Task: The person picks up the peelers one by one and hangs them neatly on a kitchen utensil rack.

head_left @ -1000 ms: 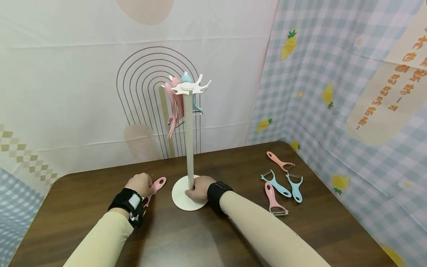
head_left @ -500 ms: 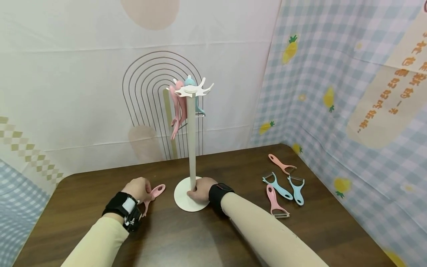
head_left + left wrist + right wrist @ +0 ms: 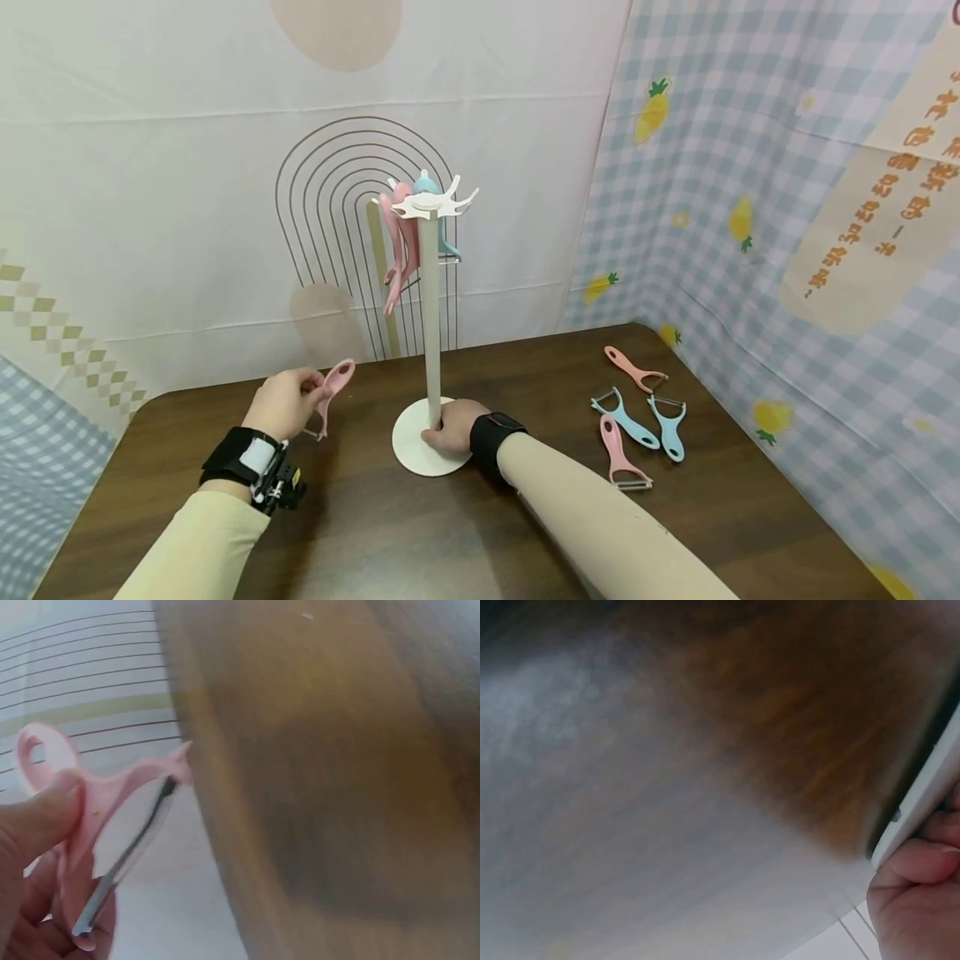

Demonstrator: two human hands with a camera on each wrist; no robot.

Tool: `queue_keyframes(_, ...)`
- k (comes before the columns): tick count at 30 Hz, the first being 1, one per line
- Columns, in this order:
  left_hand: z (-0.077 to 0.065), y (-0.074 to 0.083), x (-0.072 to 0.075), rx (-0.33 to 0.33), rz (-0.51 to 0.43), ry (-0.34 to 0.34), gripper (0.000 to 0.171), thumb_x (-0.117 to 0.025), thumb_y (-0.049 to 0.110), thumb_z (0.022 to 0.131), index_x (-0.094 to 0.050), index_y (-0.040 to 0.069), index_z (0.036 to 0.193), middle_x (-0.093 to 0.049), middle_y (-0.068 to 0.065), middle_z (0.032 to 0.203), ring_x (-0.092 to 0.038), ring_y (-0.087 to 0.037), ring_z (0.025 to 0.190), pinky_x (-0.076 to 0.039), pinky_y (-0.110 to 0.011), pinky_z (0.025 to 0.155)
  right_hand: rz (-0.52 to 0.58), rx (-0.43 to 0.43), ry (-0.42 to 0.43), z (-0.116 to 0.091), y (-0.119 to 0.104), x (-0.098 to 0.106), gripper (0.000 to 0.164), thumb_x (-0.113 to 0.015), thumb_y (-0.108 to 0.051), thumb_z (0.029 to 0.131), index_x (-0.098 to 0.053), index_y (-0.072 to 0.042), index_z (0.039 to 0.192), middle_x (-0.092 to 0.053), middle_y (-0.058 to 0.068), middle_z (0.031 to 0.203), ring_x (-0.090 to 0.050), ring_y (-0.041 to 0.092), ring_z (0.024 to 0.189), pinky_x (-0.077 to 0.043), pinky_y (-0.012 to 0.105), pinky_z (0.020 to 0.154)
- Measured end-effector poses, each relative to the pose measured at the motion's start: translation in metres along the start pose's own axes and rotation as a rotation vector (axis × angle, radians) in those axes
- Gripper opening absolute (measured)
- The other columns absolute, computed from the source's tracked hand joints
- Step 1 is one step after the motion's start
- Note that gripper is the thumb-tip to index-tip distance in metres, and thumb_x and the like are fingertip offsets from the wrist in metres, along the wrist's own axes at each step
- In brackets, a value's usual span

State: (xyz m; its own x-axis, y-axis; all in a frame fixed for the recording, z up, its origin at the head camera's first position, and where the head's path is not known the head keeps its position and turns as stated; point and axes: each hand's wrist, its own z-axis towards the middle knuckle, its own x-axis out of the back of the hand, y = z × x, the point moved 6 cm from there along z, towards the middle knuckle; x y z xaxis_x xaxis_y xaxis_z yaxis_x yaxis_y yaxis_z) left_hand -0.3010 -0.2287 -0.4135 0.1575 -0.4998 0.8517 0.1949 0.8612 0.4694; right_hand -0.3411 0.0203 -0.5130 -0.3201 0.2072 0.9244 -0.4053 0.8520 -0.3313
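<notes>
My left hand (image 3: 283, 405) pinches a pink peeler (image 3: 339, 377) between thumb and fingers, holding it up over the left of the table. In the left wrist view the thumb presses on the peeler's (image 3: 96, 796) neck, its metal blade slanting across the forked head. At the foot of a white stand (image 3: 431, 317), my right hand (image 3: 456, 423) grips by the pole, thumb over the round base (image 3: 409, 442). Pink peelers (image 3: 395, 242) and a blue peeler (image 3: 446, 240) hang from hooks on the stand's top, left and behind; the front and right hooks carry nothing.
Right of the stand, an orange peeler (image 3: 624, 364), two blue peelers (image 3: 628, 423) and a pink peeler (image 3: 613, 450) lie on the dark wooden table (image 3: 525, 375). Printed cloth (image 3: 517, 167) hangs behind the table and along its right side.
The left hand has lifted the pink peeler off the table and moved a little left and back. My right hand stays at the stand's base. The head view has shifted slightly.
</notes>
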Motion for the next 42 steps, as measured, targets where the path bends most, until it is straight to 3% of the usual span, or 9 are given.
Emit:
queue_keyframes(4,0.002,0.011,0.015,-0.050,-0.058,0.131,0.015,-0.063,0.015,0.095,-0.068,0.002,0.101,-0.066,-0.006,0.080,-0.059,-0.021,0.070,-0.046,-0.040,0.065,-0.005,0.002,-0.006,0.002,0.001,-0.001,0.033,-0.057,-0.049,0.090,-0.069,-0.018,0.095,-0.060,-0.008,0.070,-0.054,0.009,0.067,-0.044,0.025,0.065)
queue_keyframes(9,0.005,0.036,0.038,-0.087,-0.188,0.242,0.023,-0.058,0.019,0.098,-0.066,0.000,0.110,-0.067,-0.013,0.093,-0.063,-0.026,0.084,-0.051,-0.044,0.073,0.006,-0.002,-0.018,0.000,-0.001,0.002,0.032,-0.059,-0.049,0.090,-0.068,-0.018,0.092,-0.059,-0.008,0.069,-0.055,0.010,0.066,-0.044,0.026,0.065)
queue_keyframes(16,0.007,0.087,0.075,-0.181,-0.352,0.378,0.021,-0.060,0.022,0.097,-0.068,0.004,0.105,-0.068,-0.006,0.095,-0.060,-0.015,0.086,-0.049,-0.016,0.070,0.015,-0.018,-0.024,0.000,0.001,0.005,0.033,-0.059,-0.048,0.090,-0.069,-0.017,0.093,-0.060,-0.008,0.070,-0.055,0.009,0.067,-0.044,0.027,0.065)
queue_keyframes(21,0.001,0.125,0.093,-0.278,-0.474,0.453,0.014,-0.065,0.015,0.094,-0.069,0.004,0.102,-0.067,-0.003,0.092,-0.059,-0.010,0.080,-0.046,-0.016,0.066,0.019,-0.022,-0.023,-0.001,0.002,0.006,0.033,-0.059,-0.049,0.090,-0.069,-0.018,0.089,-0.060,-0.008,0.069,-0.055,0.010,0.067,-0.044,0.027,0.065)
queue_keyframes(26,-0.006,0.163,0.109,-0.404,-0.629,0.456,0.013,-0.066,0.005,0.091,-0.068,0.001,0.103,-0.067,-0.006,0.088,-0.058,-0.014,0.069,-0.043,-0.020,0.057,0.026,-0.029,-0.020,-0.001,0.004,0.005,0.034,-0.058,-0.049,0.090,-0.070,-0.018,0.090,-0.060,-0.008,0.068,-0.055,0.009,0.065,-0.044,0.027,0.064)
queue_keyframes(30,-0.008,0.182,0.120,-0.424,-0.703,0.437,0.015,-0.065,0.009,0.093,-0.068,0.002,0.105,-0.067,-0.007,0.088,-0.060,-0.017,0.069,-0.045,-0.021,0.058,0.031,-0.034,-0.016,-0.002,0.004,0.005,0.034,-0.060,-0.049,0.090,-0.071,-0.017,0.091,-0.060,-0.008,0.069,-0.055,0.010,0.065,-0.044,0.027,0.063)
queue_keyframes(42,0.000,0.197,0.125,-0.392,-0.705,0.422,0.019,-0.066,0.016,0.093,-0.069,0.003,0.106,-0.068,-0.006,0.088,-0.057,-0.018,0.068,-0.044,-0.022,0.058,0.055,-0.046,-0.035,-0.004,0.001,0.002,0.033,-0.061,-0.048,0.091,-0.070,-0.017,0.094,-0.060,-0.008,0.068,-0.055,0.010,0.065,-0.044,0.027,0.064)
